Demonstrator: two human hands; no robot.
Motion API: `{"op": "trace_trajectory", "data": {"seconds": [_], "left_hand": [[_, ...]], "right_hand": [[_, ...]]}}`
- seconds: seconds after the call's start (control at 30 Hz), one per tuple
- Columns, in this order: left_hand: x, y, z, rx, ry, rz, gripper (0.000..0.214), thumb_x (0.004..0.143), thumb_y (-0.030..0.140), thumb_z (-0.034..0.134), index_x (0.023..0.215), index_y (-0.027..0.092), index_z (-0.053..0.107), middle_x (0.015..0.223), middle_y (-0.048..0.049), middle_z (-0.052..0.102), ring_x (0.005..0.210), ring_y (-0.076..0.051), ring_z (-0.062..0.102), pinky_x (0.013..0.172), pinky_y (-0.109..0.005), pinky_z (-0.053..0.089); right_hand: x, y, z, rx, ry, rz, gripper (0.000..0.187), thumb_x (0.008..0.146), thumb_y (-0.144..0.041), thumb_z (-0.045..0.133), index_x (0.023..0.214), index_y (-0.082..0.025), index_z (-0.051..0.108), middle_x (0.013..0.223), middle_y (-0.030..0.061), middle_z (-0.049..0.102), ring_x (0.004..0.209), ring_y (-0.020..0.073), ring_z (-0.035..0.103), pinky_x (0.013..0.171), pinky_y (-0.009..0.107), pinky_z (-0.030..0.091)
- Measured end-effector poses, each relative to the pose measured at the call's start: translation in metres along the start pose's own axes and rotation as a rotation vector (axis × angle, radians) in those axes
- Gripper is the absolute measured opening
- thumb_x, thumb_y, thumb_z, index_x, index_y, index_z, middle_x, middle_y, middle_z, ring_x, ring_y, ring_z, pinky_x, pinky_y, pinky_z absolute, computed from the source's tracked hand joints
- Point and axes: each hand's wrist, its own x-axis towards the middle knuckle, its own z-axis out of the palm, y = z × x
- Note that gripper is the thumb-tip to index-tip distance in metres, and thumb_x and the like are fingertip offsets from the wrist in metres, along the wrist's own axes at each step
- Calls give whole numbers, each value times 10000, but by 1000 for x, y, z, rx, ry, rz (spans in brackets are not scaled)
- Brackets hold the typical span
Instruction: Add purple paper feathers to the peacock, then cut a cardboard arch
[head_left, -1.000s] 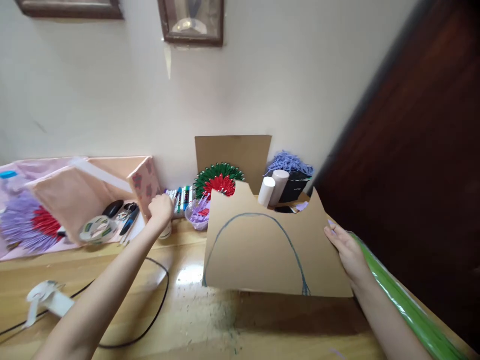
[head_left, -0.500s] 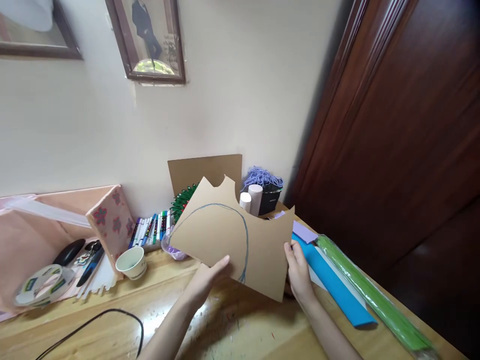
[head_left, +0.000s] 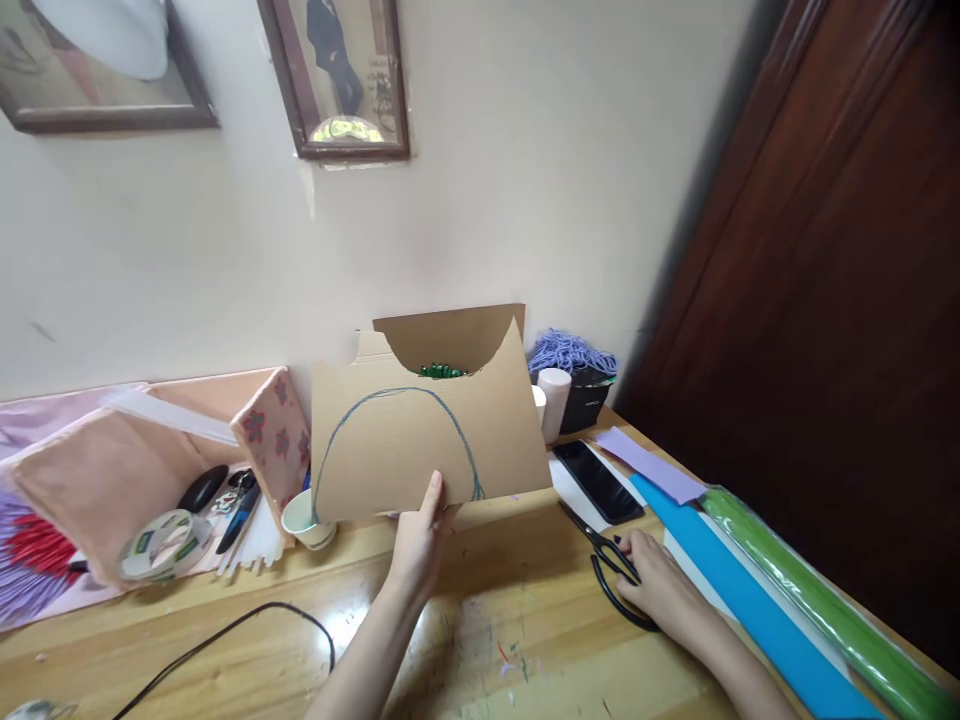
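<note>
My left hand [head_left: 418, 545] pinches the lower edge of a brown cardboard sheet [head_left: 390, 450], its thumb on the front face. A blue-green arch is drawn on the sheet, and its top edge has a curved cut-out. At the right, my right hand [head_left: 660, 585] has its fingers curled on one handle loop of black scissors [head_left: 600, 545]. The scissors' blades point up and left, close to a black phone [head_left: 598, 482]. Part of the right hand's fingertips is hidden by the hand itself.
Left stand a pink fabric box [head_left: 202, 420] with a tape roll [head_left: 165, 545], and a paper cup [head_left: 307, 520]. A black cable [head_left: 247, 610] crosses the table. Blue paper [head_left: 750, 600] and a green wrapped roll [head_left: 817, 600] lie right. Purple yarn [head_left: 571, 352] sits behind.
My right hand has let go of the cardboard and moved down to the scissors. The cardboard, now in my left hand alone, has turned more level and shifted left. The view has swung left.
</note>
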Motion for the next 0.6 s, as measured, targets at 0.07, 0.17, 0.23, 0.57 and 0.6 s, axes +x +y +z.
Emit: {"op": "trace_trajectory", "data": {"seconds": [0.07, 0.17, 0.23, 0.57, 0.6], "left_hand": [[-2, 3, 3, -80, -95, -16, 312, 730, 322, 717, 991, 156, 677, 1106, -92, 681, 1204, -226, 511, 1037, -357, 383], [-2, 3, 3, -150, -129, -33, 299, 726, 292, 723, 997, 174, 681, 1096, -74, 686, 1166, -229, 545, 989, -366, 437], [-2, 3, 1, -163, -127, -23, 283, 732, 295, 718, 981, 166, 689, 1103, -71, 682, 1146, -224, 560, 971, -346, 455], [-2, 0, 5, -83, 18, 59, 267, 714, 321, 728, 902, 135, 692, 1112, -81, 670, 1150, -217, 556, 883, -276, 511], [-3, 0, 7, -81, 32, 59, 258, 714, 320, 727, 891, 135, 692, 1109, -79, 671, 1143, -217, 561, 872, -270, 515]], "right_hand": [[0, 3, 2, 60, -26, 6, 189, 534, -252, 527, 709, -220, 463, 753, 78, 622, 786, 277, 621, 704, 344, 471], [0, 3, -4, 199, -55, 84, 250, 566, -290, 541, 802, -210, 527, 864, 97, 665, 824, 285, 638, 711, 352, 475], [1, -5, -12, 362, -61, 139, 261, 613, -331, 574, 843, -209, 555, 857, 83, 670, 812, 266, 639, 705, 339, 479], [-37, -116, 0, 1414, -582, 88, 722, 626, -851, 392, 871, -187, 535, 687, 6, 486, 588, 152, 521, 691, 396, 492], [-42, -126, 6, 1398, -648, 68, 695, 670, -819, 396, 908, -182, 536, 724, 14, 495, 623, 154, 540, 702, 383, 487]]}}
